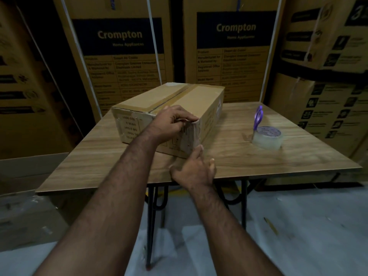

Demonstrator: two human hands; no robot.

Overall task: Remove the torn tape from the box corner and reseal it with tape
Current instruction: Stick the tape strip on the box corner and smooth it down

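Observation:
A long brown cardboard box (187, 100) lies on the wooden table (258, 156), its near end facing me. Worn, whitish torn tape (189, 136) covers the near right corner of that end. My left hand (173, 122) rests on the top of that corner, fingers curled over the upper edge of the tape and pinching it. My right hand (195, 170) is lower, fingers apart, with a fingertip touching the bottom of the same corner. A roll of clear tape (267, 136) lies flat on the table to the right, with purple-handled scissors (258, 116) standing in it.
Tall printed cartons (123, 56) stand close behind and on both sides of the table. The table has black metal legs (151, 226) over a pale floor. Bare tabletop lies between the box and the tape roll.

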